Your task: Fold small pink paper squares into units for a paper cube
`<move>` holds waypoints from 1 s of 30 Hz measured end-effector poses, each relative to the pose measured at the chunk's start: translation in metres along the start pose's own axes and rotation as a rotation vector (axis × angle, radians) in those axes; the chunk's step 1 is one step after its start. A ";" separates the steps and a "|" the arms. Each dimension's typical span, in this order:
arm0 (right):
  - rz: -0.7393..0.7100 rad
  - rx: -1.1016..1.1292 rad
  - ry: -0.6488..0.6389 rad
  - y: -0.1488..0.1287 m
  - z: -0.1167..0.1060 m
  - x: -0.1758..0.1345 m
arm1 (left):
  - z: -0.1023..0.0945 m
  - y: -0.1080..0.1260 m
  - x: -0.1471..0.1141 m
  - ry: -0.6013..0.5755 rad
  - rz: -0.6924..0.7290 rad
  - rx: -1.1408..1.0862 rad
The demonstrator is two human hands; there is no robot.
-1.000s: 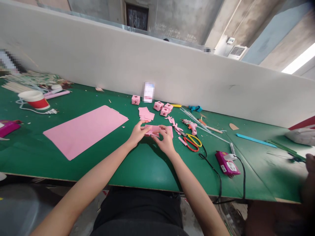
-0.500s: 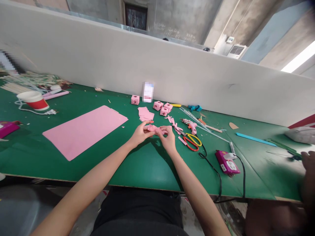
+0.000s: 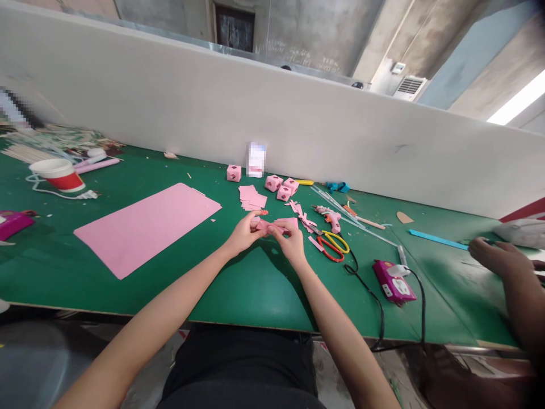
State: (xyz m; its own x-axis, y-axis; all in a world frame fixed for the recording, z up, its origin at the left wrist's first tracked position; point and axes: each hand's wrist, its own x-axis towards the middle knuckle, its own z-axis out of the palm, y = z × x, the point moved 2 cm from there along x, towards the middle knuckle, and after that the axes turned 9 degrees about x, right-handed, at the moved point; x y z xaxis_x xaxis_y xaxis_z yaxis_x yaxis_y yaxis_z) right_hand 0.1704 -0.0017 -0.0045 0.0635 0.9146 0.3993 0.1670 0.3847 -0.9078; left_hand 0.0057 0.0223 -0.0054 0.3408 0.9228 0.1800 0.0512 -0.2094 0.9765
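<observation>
Both my hands pinch a folded piece of pink paper (image 3: 264,225) just above the green table. My left hand (image 3: 243,234) grips its left end, fingers closed round it. The right end is between the thumb and fingers of my right hand (image 3: 292,241); the fingers partly hide the paper's shape. Just beyond lie loose pink paper squares (image 3: 252,196) and several folded pink paper cubes (image 3: 273,182) with diamond-shaped openings. Right of my right hand are pink paper strips (image 3: 301,216) and scissors (image 3: 334,244) with red and yellow handles.
A large pink sheet (image 3: 149,227) lies on the left, near a paper cup (image 3: 57,174). A pink glue gun (image 3: 331,217), its black cable and a magenta power box (image 3: 392,281) occupy the right. A phone (image 3: 256,159) leans on the partition. Another person's hand (image 3: 498,258) is at far right.
The folded pink paper has tilted and looks flatter between my fingers, which have shifted slightly. At far right, the other person's hand has reached further in over the table, towards the blue strip.
</observation>
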 end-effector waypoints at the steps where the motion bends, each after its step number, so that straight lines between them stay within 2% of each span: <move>1: -0.006 0.010 -0.005 0.000 0.000 0.000 | 0.000 0.000 0.000 -0.001 0.001 -0.004; 7: 0.027 0.058 0.005 0.000 0.000 0.001 | 0.000 0.002 -0.002 -0.011 -0.008 -0.013; 16: 0.020 0.116 -0.026 -0.001 0.000 0.001 | -0.002 -0.002 0.001 0.062 -0.021 0.039; 30: 0.058 0.140 -0.014 0.001 0.000 0.002 | -0.001 0.000 0.001 0.064 -0.030 0.038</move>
State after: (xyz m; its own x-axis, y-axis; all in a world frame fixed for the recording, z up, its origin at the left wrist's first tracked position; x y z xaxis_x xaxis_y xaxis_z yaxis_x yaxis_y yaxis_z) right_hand 0.1704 0.0007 -0.0047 0.0547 0.9371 0.3447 0.0245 0.3438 -0.9387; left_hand 0.0047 0.0236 -0.0055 0.2782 0.9473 0.1589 0.0970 -0.1922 0.9765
